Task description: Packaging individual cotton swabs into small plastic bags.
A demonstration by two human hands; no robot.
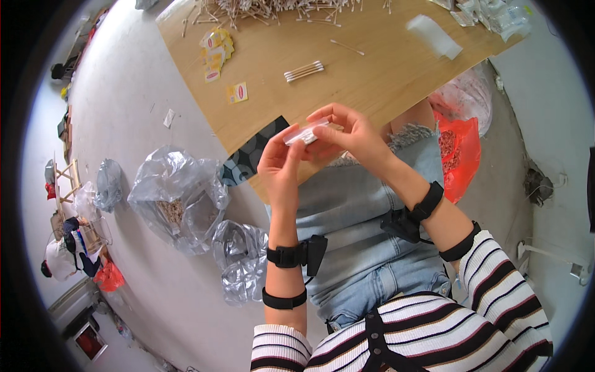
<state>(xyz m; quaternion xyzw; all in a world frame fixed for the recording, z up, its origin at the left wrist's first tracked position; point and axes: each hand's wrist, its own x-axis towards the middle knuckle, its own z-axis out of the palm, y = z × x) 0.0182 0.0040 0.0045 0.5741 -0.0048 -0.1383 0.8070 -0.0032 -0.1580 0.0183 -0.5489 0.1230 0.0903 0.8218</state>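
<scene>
Just above the table's near edge, my left hand and my right hand hold a small clear plastic bag between thumbs and fingers. White tips, like those of cotton swabs, show in it; the rest is hidden by my fingers. Beyond my hands a neat row of several cotton swabs lies on the wooden table. One loose swab rests farther back. To the left are a single yellow-and-white card and an overlapping stack of similar cards.
A large heap of swabs covers the table's far side. Flat clear bags lie at the right, near crumpled plastic packs. Grey plastic sacks stand on the floor at left, a red bag at right. Another person is far left.
</scene>
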